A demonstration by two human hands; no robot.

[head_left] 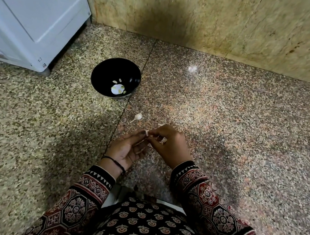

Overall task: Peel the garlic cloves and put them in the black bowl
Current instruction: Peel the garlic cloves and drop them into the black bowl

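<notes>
Task partly done: a few peeled cloves [117, 89] lie in the black bowl [105, 66], the left hand [127, 149] and right hand [169, 146] both pinch a garlic clove [146, 134] above the table [229, 118], and another clove [139, 116] waits nearby.

Speckled granite surface [229, 118], tan stone wall [204, 14] (white appliance [29, 10] left).

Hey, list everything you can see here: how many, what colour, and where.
black bowl: one, black, on the surface left of centre.
peeled cloves: a few, pale, inside the black bowl.
loose clove: one, white, between bowl and hands.
held clove: one, whitish, between both hands.
appliance: one, white, top left.
granite surface: one, speckled, underneath everything.
wall: one, beige stone, behind.
bracelet: one, black, left wrist.
left hand, right hand: fingers pinch the held clove.
</notes>
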